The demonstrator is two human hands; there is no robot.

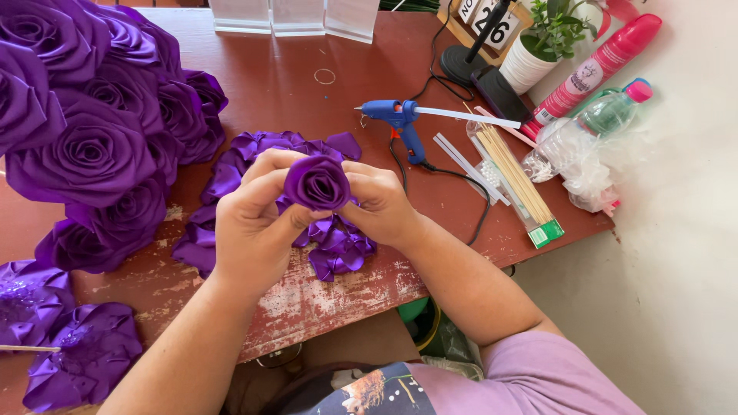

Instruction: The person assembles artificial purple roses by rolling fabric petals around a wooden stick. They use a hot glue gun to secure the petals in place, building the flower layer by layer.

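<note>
Two hands: left hand [254, 223], right hand [383, 204], sharing one small purple satin rose [317, 183]. One blue glue gun [401, 121]. One heap of loose purple satin petals [231, 173], too tangled to count. At least seven finished purple satin roses [92, 150] at left. One packet of wooden skewers [519, 177]. One pink spray can [596, 68]. One clear plastic bottle [592, 123]. One potted plant [542, 42].

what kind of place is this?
Likely a home craft table: both hands, left hand and right hand, shape a purple satin rose, beside a blue glue gun and finished roses.
</note>
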